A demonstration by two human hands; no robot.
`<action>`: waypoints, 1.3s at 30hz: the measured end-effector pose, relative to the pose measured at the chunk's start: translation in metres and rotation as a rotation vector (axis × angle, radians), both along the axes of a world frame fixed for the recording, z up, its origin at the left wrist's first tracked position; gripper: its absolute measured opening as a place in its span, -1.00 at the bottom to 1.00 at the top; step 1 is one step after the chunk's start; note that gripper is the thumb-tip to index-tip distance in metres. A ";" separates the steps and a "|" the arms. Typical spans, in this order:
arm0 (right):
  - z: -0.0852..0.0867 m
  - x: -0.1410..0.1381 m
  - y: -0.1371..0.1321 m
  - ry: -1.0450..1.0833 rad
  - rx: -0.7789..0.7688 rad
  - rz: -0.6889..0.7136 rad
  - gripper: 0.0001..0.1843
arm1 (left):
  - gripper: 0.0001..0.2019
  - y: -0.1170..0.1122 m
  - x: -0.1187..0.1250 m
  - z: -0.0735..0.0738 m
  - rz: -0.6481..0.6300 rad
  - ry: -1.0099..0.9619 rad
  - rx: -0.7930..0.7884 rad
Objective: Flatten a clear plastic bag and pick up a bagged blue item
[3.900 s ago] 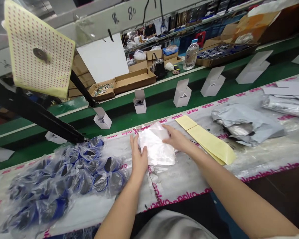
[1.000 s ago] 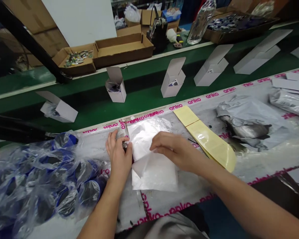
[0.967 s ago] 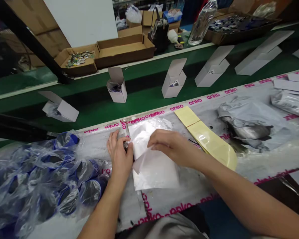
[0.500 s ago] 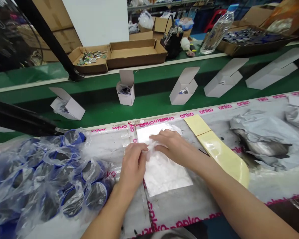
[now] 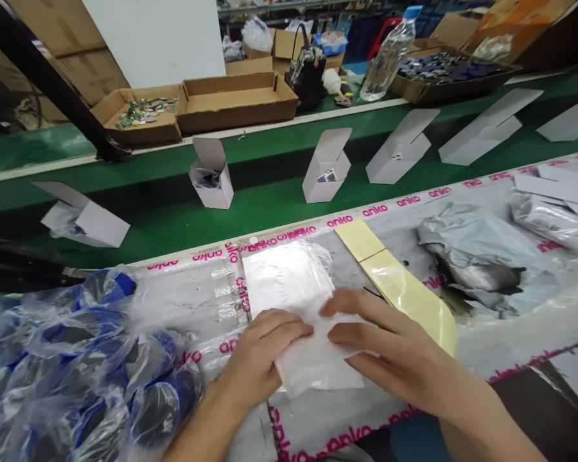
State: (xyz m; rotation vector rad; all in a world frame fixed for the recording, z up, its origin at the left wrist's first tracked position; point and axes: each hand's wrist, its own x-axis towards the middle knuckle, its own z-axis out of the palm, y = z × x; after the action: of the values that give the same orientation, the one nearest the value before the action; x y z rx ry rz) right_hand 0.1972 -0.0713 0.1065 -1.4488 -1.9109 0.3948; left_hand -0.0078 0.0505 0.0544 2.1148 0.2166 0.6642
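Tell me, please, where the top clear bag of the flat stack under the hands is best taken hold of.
Probably at its near edge, pinched from the person's own side: the bag stack lies flat on the table, so only an edge can be lifted, and the left hand and right hand rest on that end.

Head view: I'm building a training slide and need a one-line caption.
Left hand and right hand rest flat on a stack of clear bags, beside a pile of bagged blue items.

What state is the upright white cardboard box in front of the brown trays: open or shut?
Open: the white cardboard box stands with its top flap raised, a bagged dark item showing in its mouth.
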 end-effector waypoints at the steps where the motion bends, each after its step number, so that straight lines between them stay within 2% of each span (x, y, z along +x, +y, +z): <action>1: -0.005 -0.001 -0.006 0.103 -0.006 0.008 -0.70 | -0.73 0.000 0.000 0.002 -0.023 -0.029 -0.023; 3: -0.018 -0.006 -0.018 0.344 -0.003 -0.040 -0.55 | -0.73 0.000 -0.001 0.006 -0.071 -0.070 -0.085; 5: -0.031 -0.012 -0.025 0.538 -0.015 -0.097 -0.55 | -0.73 -0.001 -0.001 0.011 -0.102 -0.090 -0.138; 8: -0.040 -0.019 -0.029 0.609 -0.011 -0.061 -0.72 | -0.74 -0.002 -0.001 0.017 -0.109 -0.084 -0.195; 10: -0.038 -0.019 -0.029 0.585 0.036 -0.031 -0.74 | -0.75 -0.002 -0.001 0.020 -0.063 -0.088 -0.276; 14: -0.030 -0.013 -0.030 0.604 0.069 -0.040 -0.70 | -0.57 -0.001 -0.004 0.016 0.094 -0.109 -0.635; 18: -0.036 -0.008 -0.033 0.678 0.003 -0.152 -0.77 | -0.32 0.001 -0.005 0.009 0.057 -0.074 -1.098; 20: -0.041 -0.007 -0.033 0.737 0.004 -0.268 -0.74 | -0.29 0.002 -0.002 0.008 0.085 -0.066 -1.210; 24: -0.045 -0.009 -0.027 0.770 -0.013 -0.400 -0.78 | -0.44 0.003 0.005 0.010 0.325 -0.108 -1.258; 25: -0.045 -0.010 -0.024 0.757 -0.018 -0.416 -0.81 | -0.44 0.003 0.006 0.010 0.348 -0.108 -1.261; 27: -0.044 -0.011 -0.018 0.737 -0.040 -0.435 -0.88 | -0.35 0.002 0.006 0.009 0.293 -0.088 -1.228; 30: -0.042 -0.011 -0.012 0.755 -0.115 -0.373 -0.90 | -0.24 0.001 0.004 0.007 0.139 0.003 -1.153; 32: -0.040 -0.010 -0.009 0.768 -0.177 -0.320 -0.90 | -0.36 0.000 0.003 0.008 0.114 0.052 -1.139; 35: -0.038 -0.009 -0.009 0.765 -0.229 -0.291 -0.89 | -0.55 0.000 0.002 0.009 0.149 0.069 -1.116; 39: -0.039 -0.009 -0.007 0.758 -0.223 -0.279 -0.90 | -0.53 -0.002 0.002 0.010 0.151 0.077 -1.085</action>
State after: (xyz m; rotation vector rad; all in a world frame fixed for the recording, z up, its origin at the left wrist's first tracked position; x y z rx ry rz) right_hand 0.1881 -0.0788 0.0672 -1.4013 -1.0725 0.8939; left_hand -0.0057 0.0484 0.0641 1.0810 0.6231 0.3949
